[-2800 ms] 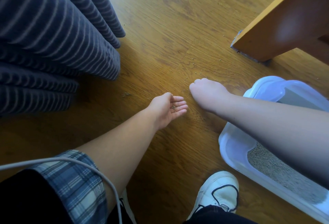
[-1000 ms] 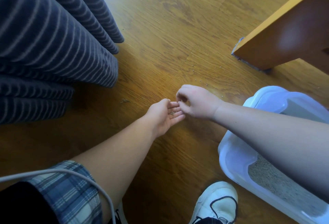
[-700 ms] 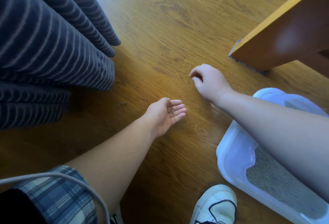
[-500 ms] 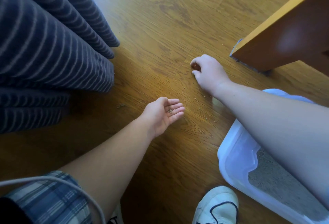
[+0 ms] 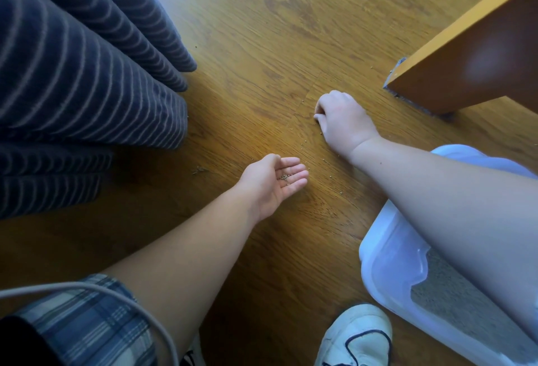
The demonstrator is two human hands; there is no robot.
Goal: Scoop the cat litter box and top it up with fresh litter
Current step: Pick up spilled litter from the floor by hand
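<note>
- The warm brown wood-grain floor (image 5: 262,31) fills most of the view.
- A dark navy curtain with thin pale stripes (image 5: 72,89) hangs in folds at the left, its hem reaching the floor.
- An orange-brown wooden furniture panel (image 5: 471,54) stands at the upper right, its corner on the floor.
- The white plastic litter box (image 5: 390,261) sits at the lower right, grey litter (image 5: 445,290) inside; the right forearm crosses over it.
- A white sneaker with dark laces (image 5: 355,336) is planted just beside the box's near corner.
- The right hand (image 5: 343,121) is knuckles-up on the floor, fingers curled under and pressed together; whether they pinch anything, I cannot tell.
- The left hand (image 5: 273,182) lies palm-up and spread, slightly cupped, near the right hand but apart from it.
- A small cluster of litter granules (image 5: 284,177) rests in the left palm.
- Stray tiny granules (image 5: 302,141) dot the floor between the two hands.
</note>
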